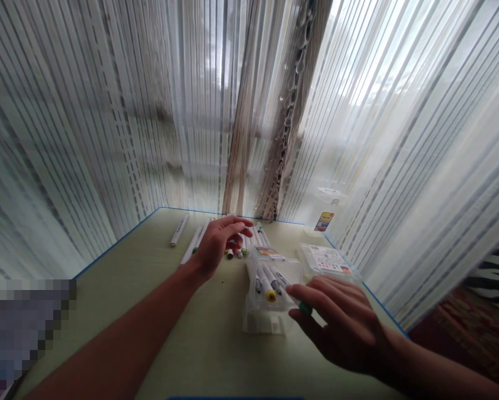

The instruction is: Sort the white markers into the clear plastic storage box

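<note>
My right hand (344, 322) pinches a marker with a green cap end (306, 308) between thumb and fingers, at the right side of a clear plastic case (263, 325). Inside the open case lie several white markers, one with a yellow end (271, 295) and others with grey or dark ends. My left hand (220, 241) is over a row of loose white markers (193, 244) behind the case, its fingers bent and apart. Part of that row is hidden behind the hand. I cannot see anything held in the left hand.
One white marker (180, 229) lies apart at the left on the pale green table (182, 344). At the right is a clear flat lid or case (326, 259) with a printed label. Behind it stands a clear container (330, 208). Striped curtains (191, 111) hang around the table's back edges.
</note>
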Demonstrator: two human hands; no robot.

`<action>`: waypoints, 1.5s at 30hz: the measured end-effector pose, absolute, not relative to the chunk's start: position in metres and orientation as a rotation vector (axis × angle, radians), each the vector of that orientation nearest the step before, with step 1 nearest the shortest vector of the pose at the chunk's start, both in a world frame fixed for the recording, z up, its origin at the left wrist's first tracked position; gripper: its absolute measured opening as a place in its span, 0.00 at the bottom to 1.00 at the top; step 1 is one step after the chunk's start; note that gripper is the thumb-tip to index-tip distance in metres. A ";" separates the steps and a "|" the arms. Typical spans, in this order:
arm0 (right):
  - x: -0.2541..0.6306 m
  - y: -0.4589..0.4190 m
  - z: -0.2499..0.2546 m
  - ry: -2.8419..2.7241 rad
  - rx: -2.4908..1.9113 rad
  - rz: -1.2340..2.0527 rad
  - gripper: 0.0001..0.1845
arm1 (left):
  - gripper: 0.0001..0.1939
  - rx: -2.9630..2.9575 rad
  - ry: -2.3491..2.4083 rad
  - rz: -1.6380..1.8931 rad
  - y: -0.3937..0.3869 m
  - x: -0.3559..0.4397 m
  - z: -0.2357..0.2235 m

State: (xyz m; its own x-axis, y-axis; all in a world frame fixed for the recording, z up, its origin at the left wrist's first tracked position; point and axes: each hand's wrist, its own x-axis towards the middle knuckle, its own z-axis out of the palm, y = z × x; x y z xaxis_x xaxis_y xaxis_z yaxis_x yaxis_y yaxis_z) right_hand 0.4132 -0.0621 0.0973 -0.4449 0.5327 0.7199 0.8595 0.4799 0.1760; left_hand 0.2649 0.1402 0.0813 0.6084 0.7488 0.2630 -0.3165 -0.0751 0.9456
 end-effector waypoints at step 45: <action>0.467 -0.011 0.055 -1.761 -1.460 -0.393 0.21 | 0.17 2.383 0.684 1.085 0.153 0.254 0.073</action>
State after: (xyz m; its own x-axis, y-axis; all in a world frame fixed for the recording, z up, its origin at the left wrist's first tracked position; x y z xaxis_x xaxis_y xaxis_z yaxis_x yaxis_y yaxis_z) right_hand 0.4672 -0.0108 0.0553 -0.0161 0.6787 0.7342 0.9267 0.2859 -0.2440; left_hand 0.2545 0.1525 0.0729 0.5715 0.5936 0.5665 0.2555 -0.7848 0.5646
